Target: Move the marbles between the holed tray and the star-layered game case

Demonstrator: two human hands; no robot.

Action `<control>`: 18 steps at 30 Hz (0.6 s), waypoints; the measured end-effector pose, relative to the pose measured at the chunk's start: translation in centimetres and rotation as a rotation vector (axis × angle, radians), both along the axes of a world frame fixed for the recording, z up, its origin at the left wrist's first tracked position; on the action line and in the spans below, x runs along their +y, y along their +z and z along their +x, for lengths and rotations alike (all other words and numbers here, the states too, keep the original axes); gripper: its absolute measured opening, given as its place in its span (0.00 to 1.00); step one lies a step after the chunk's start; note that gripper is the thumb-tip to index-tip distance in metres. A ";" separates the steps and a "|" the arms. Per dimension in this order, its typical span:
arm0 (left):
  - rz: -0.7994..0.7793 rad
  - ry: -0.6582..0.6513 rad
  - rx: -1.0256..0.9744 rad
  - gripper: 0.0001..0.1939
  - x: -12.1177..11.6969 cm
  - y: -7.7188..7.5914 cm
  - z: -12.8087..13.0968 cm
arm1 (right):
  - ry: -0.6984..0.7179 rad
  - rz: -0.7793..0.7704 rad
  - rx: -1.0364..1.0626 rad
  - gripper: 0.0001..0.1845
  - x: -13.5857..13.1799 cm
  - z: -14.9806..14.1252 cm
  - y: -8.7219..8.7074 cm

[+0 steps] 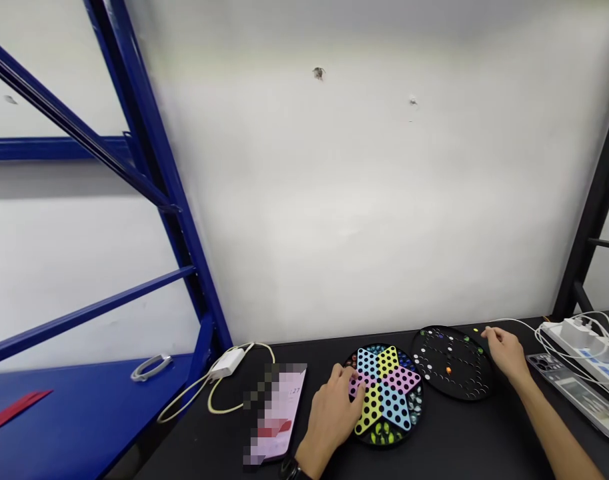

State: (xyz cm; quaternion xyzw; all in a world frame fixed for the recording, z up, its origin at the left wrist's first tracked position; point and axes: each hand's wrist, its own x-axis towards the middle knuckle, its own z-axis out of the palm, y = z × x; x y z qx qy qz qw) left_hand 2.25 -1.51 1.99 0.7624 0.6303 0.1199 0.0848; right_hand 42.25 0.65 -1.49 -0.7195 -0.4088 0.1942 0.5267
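A round Chinese checkers board [395, 405] with a pink, yellow and blue star lies flat on the black table; its rim compartments hold coloured marbles. My left hand [334, 405] rests on the board's left side, with thumb and fingers apart over the pink point. To the right of the board is a round black tray [467, 370] with several small white, green and blue pieces and one orange piece [448, 370]. Just past the tray's right edge, my right hand [505, 351] has its fingertips pinched together; whatever they hold is too small to make out. A small yellow piece [475, 330] lies near those fingertips.
Left of the board lies a phone [284, 407], partly blurred, beside a white adapter [227, 362] with a cable. A clear-cased device [579, 393] and a white power strip [591, 350] with cables lie at right. A blue frame [184, 267] stands left; a wall [364, 200] is behind.
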 end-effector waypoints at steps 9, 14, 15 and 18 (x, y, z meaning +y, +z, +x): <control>0.018 -0.012 0.001 0.15 -0.1 -0.1 -0.2 | 0.019 -0.525 -0.570 0.06 0.4 0.1 -1.7; 0.022 -0.009 0.004 0.14 0.0 -0.3 -0.1 | -0.014 -0.074 0.131 0.13 1.2 0.1 -1.1; 0.021 -0.008 0.004 0.14 0.0 -0.3 -0.1 | 0.002 0.004 0.251 0.14 1.3 0.2 -1.0; 0.024 -0.007 0.003 0.13 0.0 -0.3 -0.1 | 0.041 0.066 0.412 0.16 1.7 0.4 -0.9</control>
